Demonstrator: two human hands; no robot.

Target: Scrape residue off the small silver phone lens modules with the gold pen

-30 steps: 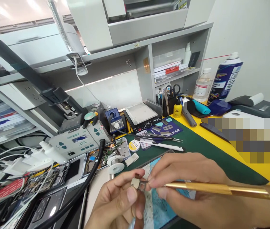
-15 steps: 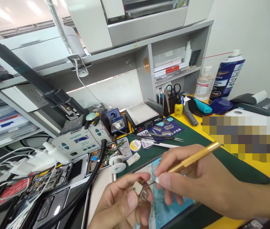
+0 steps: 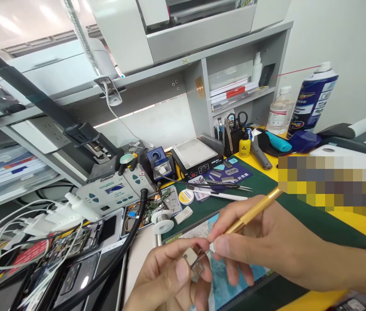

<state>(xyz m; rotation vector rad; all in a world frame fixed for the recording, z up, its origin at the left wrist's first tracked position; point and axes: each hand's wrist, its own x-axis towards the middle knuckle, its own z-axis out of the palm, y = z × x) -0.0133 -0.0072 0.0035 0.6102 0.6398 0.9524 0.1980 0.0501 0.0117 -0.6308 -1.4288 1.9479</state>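
Poking at one small metal part point(image 3: 192, 261), pinched in the left hand point(image 3: 166, 280) low over the worktop point(image 3: 358, 224), with one gold tool point(image 3: 250, 211) clamped in the right hand point(image 3: 260, 246). Tip's on the part, so I'd say mid-job, nothing finished. Also counted: one solder spool point(image 3: 162, 219), one spray can point(image 3: 314, 103).

I see a spray can point(image 3: 314, 100) at upper right beside a clear bottle point(image 3: 278, 111), a hot plate point(image 3: 197, 157) mid-frame, a solder reel point(image 3: 162, 218) below it, and tangled white cables point(image 3: 17, 233) at lower left.
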